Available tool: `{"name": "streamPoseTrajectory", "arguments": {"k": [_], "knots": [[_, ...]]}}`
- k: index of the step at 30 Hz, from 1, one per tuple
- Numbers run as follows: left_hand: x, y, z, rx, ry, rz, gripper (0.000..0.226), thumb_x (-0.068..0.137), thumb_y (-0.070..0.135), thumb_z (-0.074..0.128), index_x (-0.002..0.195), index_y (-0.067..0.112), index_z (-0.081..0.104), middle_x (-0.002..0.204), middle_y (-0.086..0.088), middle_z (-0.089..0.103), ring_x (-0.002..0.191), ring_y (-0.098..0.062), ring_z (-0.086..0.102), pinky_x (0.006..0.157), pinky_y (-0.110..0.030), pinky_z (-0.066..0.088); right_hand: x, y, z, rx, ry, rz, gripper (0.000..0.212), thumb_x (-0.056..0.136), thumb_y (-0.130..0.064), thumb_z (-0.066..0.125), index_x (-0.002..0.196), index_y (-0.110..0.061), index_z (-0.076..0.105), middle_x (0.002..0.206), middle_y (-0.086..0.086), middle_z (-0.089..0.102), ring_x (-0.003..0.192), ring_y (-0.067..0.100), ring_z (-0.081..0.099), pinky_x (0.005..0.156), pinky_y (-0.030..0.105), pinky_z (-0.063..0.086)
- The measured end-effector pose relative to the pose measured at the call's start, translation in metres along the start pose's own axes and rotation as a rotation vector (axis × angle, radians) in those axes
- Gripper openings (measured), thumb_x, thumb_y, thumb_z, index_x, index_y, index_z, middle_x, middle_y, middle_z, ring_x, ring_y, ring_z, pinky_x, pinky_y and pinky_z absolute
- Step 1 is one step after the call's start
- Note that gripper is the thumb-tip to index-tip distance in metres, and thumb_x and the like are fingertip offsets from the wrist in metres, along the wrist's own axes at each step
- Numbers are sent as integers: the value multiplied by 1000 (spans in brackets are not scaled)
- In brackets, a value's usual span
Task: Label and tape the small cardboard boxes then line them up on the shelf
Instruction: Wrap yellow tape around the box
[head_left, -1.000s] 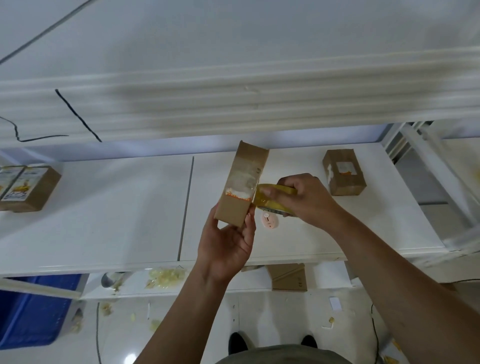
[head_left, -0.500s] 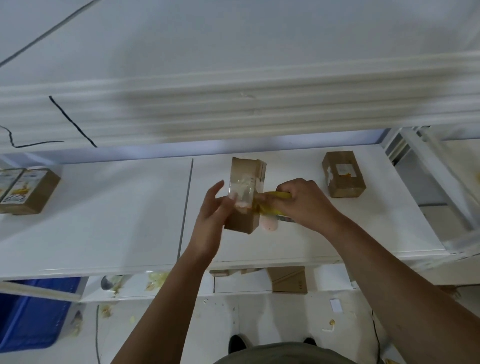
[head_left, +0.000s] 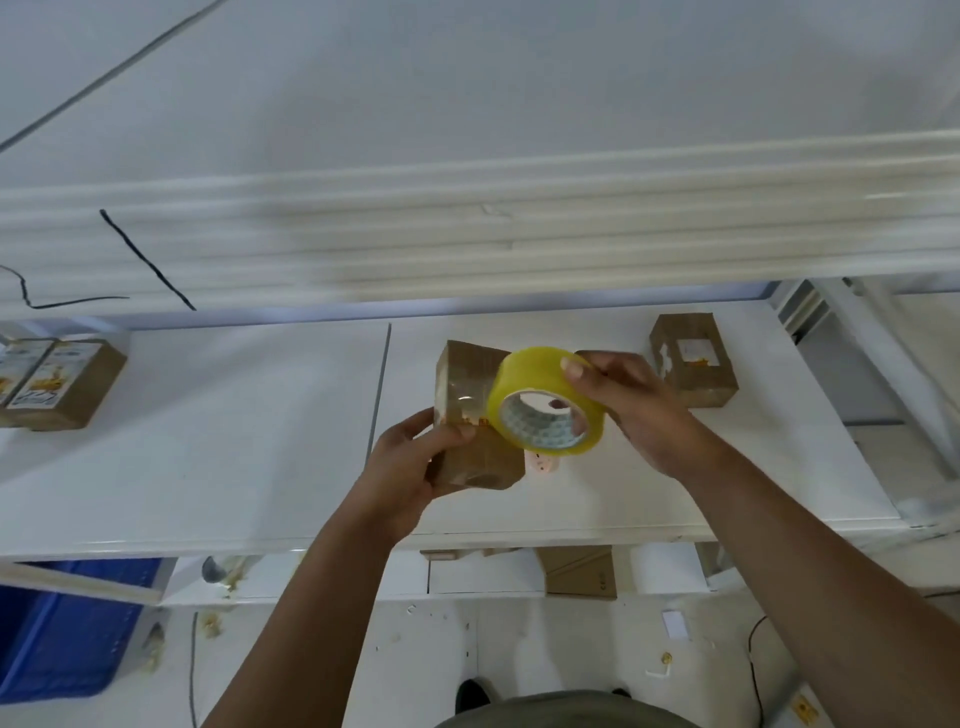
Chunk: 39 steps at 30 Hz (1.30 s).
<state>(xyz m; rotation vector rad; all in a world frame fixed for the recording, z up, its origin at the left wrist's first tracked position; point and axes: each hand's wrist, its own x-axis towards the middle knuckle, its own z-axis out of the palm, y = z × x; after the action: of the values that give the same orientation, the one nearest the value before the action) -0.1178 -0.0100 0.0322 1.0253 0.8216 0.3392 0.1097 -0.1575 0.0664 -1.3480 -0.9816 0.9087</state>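
Your left hand (head_left: 410, 467) grips the small brown cardboard box (head_left: 467, 384) at its lower left corner, fingers curled round the side and the thumb pressed on the glossy, taped front face. You hold the box above the middle of the white shelf board (head_left: 234, 441), toward its front edge. Your right hand (head_left: 634, 410) holds the yellow roll of clear tape (head_left: 540, 400) against the box's right side, thumb clamped on the outer rim and fingertips hooked inside the core. Whether a strand of tape runs from the roll to the box, I cannot tell.

A second taped brown box (head_left: 691, 364) lies near the shelf's back right corner. Two labelled brown boxes (head_left: 57, 384) sit side by side at the left edge. A small pink object (head_left: 543, 462) lies on the shelf just below the roll. A blue plastic bin (head_left: 62, 634) stands under the shelf's left end.
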Motion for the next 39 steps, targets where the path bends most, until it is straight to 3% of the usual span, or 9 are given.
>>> {"name": "streamPoseTrajectory", "arguments": {"k": [5, 8, 15, 19, 23, 28, 32, 36, 39], "knots": [[0, 17, -13, -242, -71, -59, 29, 85, 19, 74, 108, 7, 84, 127, -21, 75, 112, -33, 76, 82, -41, 65, 4, -7, -30, -551, 147, 88, 57, 76, -73, 69, 69, -17, 67, 59, 4, 52, 57, 7, 53, 58, 29, 39], [-1, 18, -5, -305, -89, -57, 38, 85, 17, 75, 119, 3, 77, 130, -23, 73, 113, -34, 76, 82, -40, 65, 4, -2, -32, -537, 132, 137, 56, 79, -72, 68, 72, -17, 70, 63, 8, 56, 58, 8, 56, 58, 29, 41], [18, -16, -6, -466, -168, -37, 54, 85, 14, 80, 135, 0, 65, 139, -26, 66, 125, -41, 68, 93, -46, 61, 24, 20, -37, -722, 78, 202, 50, 82, -77, 68, 72, -27, 68, 63, -10, 61, 61, 1, 60, 58, 26, 41], [43, -48, -14, -461, -42, -137, 32, 95, 12, 71, 125, 1, 73, 138, -25, 67, 132, -43, 64, 105, -57, 55, 43, 41, -47, -838, 58, 254, 46, 93, -69, 61, 80, -25, 62, 75, -4, 62, 73, 14, 60, 61, 32, 40], [66, -62, -12, -497, 95, -176, 22, 97, 15, 69, 111, 3, 82, 130, -22, 73, 119, -38, 73, 104, -56, 56, 59, 58, -52, -938, -4, 275, 34, 98, -59, 60, 82, -29, 62, 89, -6, 65, 80, 13, 60, 66, 32, 40], [78, -64, -15, -491, 181, -166, 33, 94, 17, 69, 124, 4, 73, 123, -19, 76, 112, -36, 76, 91, -51, 61, 74, 67, -61, -1339, -6, 302, 64, 82, -90, 49, 86, -29, 68, 87, -4, 67, 84, 22, 62, 74, 35, 48], [83, -68, -4, -64, 232, -78, 36, 110, 25, 50, 133, 1, 64, 126, -21, 70, 114, -37, 68, 95, -49, 58, 76, 78, -65, -1363, -40, 351, 68, 85, -89, 46, 101, -26, 67, 100, 2, 70, 94, 25, 64, 82, 39, 54], [85, -73, 10, 953, 443, -23, 48, 114, 39, 34, 151, 11, 42, 151, -18, 43, 140, -37, 38, 119, -53, 35, 79, 81, -57, -1434, 9, 275, 66, 89, -83, 50, 120, -25, 62, 111, 3, 67, 110, 27, 63, 76, 37, 40], [74, -78, 11, 1185, 578, 210, 57, 112, 35, 34, 163, 11, 27, 163, -17, 33, 151, -37, 28, 123, -49, 32, 79, 82, -45, -1439, 9, 273, 60, 93, -73, 56, 129, -26, 60, 123, 4, 64, 120, 28, 59, 80, 37, 37]]}}
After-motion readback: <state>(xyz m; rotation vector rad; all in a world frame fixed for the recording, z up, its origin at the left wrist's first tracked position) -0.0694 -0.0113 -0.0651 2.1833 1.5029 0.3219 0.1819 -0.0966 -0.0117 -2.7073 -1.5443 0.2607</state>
